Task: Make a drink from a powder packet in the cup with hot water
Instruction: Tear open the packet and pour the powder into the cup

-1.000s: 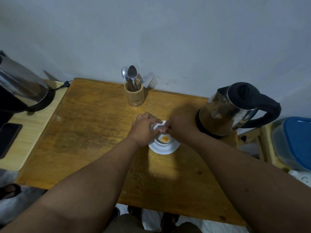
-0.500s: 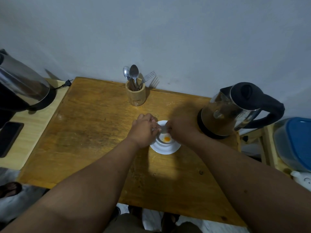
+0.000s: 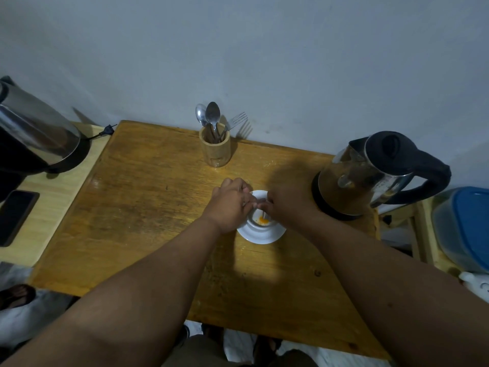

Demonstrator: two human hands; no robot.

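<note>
Orange powder [image 3: 262,220] lies in a small heap at the bottom of the white cup [image 3: 260,217], directly beneath the point where the two hands meet. The cup stands on a white saucer [image 3: 260,235] on the wooden table [image 3: 148,197]. The left hand [image 3: 232,205] and right hand [image 3: 287,205] hover over the cup's mouth, fingertips pinched together and nearly touching each other; they seem to hold a small pale packet between them, though it is too hidden to make out clearly. A thin pale streak below the fingers may be powder falling or the packet's edge; I cannot tell which.

What matters next, I judge, is the steel electric kettle [image 3: 370,173]. It stands just beside the right hand, on that hand's outer side, with its black handle [image 3: 428,176] pointing away from both hands. The right hand is plainly nearer, but must reach round the body to the handle. The bamboo cutlery holder [image 3: 214,149] with spoons [image 3: 211,117] stands beyond the left hand, towards the wall.
</note>
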